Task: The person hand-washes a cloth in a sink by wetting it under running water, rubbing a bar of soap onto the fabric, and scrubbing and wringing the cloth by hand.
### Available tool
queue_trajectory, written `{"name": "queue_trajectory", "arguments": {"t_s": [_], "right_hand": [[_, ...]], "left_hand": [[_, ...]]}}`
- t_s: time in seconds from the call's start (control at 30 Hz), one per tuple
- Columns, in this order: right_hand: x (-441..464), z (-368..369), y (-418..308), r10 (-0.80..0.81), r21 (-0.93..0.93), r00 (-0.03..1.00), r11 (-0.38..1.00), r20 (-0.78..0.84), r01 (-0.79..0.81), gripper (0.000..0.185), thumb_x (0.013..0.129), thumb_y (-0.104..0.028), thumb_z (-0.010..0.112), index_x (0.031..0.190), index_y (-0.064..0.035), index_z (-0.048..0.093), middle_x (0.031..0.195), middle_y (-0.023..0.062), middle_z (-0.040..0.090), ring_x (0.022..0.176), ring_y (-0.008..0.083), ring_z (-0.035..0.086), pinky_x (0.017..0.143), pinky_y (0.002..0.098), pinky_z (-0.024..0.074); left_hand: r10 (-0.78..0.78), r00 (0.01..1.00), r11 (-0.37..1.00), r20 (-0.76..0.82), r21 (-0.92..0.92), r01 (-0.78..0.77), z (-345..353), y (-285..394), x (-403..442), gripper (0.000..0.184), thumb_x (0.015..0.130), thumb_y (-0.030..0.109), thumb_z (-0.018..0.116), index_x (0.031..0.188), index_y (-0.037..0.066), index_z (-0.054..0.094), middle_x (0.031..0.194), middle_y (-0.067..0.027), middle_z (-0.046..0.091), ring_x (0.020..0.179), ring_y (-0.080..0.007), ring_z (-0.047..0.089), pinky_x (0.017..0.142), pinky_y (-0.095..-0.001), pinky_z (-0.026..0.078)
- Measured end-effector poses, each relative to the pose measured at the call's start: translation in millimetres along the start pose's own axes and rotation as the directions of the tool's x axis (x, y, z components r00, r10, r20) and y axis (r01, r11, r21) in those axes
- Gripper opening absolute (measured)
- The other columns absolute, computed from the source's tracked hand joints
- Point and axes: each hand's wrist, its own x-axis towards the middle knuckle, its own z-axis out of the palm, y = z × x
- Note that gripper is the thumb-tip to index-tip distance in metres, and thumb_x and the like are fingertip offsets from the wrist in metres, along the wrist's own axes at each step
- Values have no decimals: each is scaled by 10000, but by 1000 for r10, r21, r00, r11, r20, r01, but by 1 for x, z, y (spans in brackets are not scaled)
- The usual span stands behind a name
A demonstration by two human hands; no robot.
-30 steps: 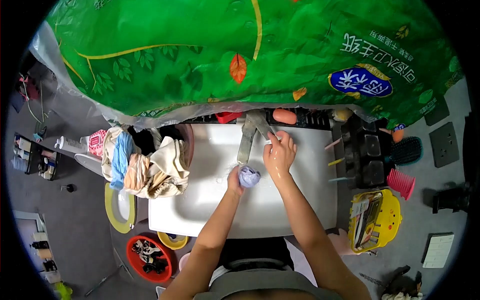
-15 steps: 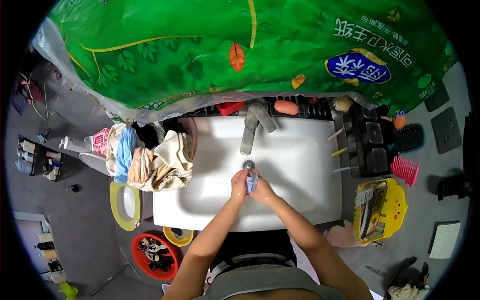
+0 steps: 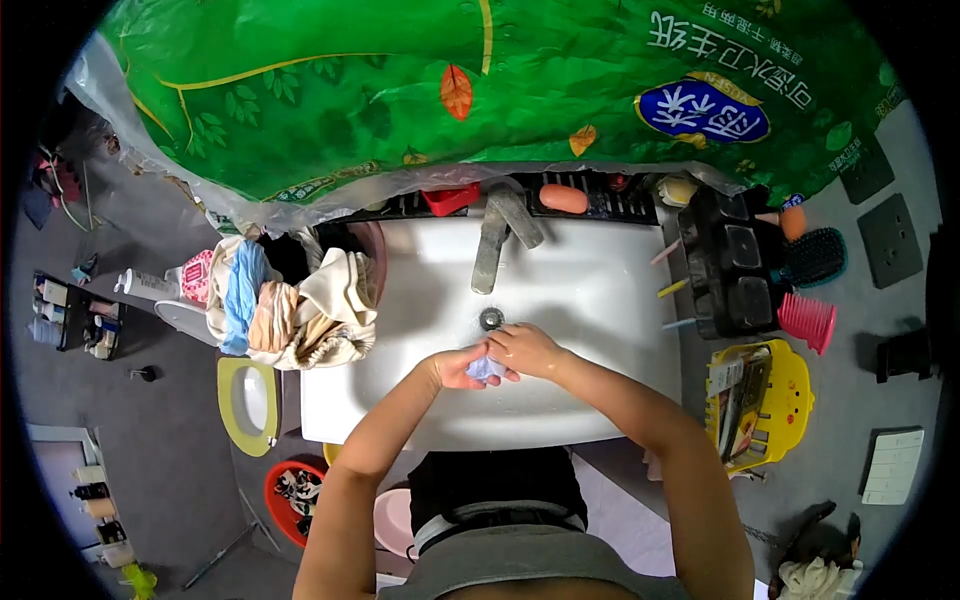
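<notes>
A small wet pale-lilac cloth is bunched up between my two hands over the white washbasin. My left hand cradles it from the left, fingers closed beneath it. From the right, my right hand presses over the top, its fingers gripping the cloth. Just beyond my fingers lies the basin drain, with the grey faucet above it. What kind of cloth it is cannot be made out, as fingers cover much of it.
A pile of clothes rests on the basin's left side. Behind the faucet are an orange soap bar and a red dish. A black cup rack and a yellow basket stand right. A large green package overhangs the back.
Both hands have drawn back from the drain toward me with the cloth. The left hand has turned more palm-up, and the right now lies across the top. The camera view has shifted slightly.
</notes>
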Motion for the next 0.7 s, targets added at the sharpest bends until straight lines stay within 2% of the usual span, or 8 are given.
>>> {"name": "queue_trajectory", "arguments": {"t_s": [0.03,0.17,0.27,0.37,0.4,0.53,0.57,0.7], "right_hand": [[1,1,-1,19,-24,1000,1000,16,-19,232,689,-180,533,912,-120,507,791,-10,516,627,151,548,528,266,483],[9,-10,-5,125,-13,970,992,210,-125,193,705,-161,525,887,-94,517,670,9,553,588,179,583,496,293,471],[10,-2,-10,314,-25,856,942,411,-334,173,693,-144,531,854,-79,540,633,54,575,579,234,591,502,339,466],[6,12,-17,483,74,755,820,444,-568,164,659,-139,558,807,-67,564,630,104,589,609,290,587,543,384,467],[2,17,-22,529,134,728,762,435,-633,162,648,-140,568,790,-62,572,632,120,591,622,305,584,560,396,467],[-35,110,-50,646,505,606,369,464,-780,169,639,-158,614,756,-44,573,694,119,603,621,270,587,591,359,464],[-23,74,-65,712,681,489,21,504,-732,141,643,-152,623,711,-61,539,601,43,542,491,180,515,451,306,410],[-1,24,-71,144,347,421,-818,895,-459,154,668,-79,555,669,-138,413,509,-32,335,351,56,229,337,205,152]], "left_hand": [[-60,987,991,-147,108,77,9,5,-1,395,785,431,546,1038,132,498,940,-29,566,731,-66,490,550,-154,379],[-259,842,867,-473,272,419,46,26,5,259,671,212,650,879,135,517,725,36,512,640,-59,487,494,-172,364],[-94,830,689,-549,566,452,18,12,13,250,658,155,607,887,99,523,696,-15,554,588,-124,538,483,-247,413],[376,732,-20,-569,784,620,23,-4,28,273,642,115,553,907,61,517,690,-97,583,605,-219,586,505,-332,449],[411,734,-100,-540,774,625,24,-8,26,289,642,121,549,921,55,511,699,-113,585,616,-243,588,511,-350,452],[441,847,-444,-296,748,493,31,-9,12,278,651,185,558,894,59,507,672,-125,577,581,-279,582,493,-381,455],[412,888,-533,-207,735,418,32,-6,7,261,655,211,566,866,67,511,649,-114,570,553,-274,576,478,-378,453],[306,943,-726,127,672,145,14,11,-1,222,628,225,571,782,107,463,569,-63,497,489,-233,550,414,-345,432]]}}
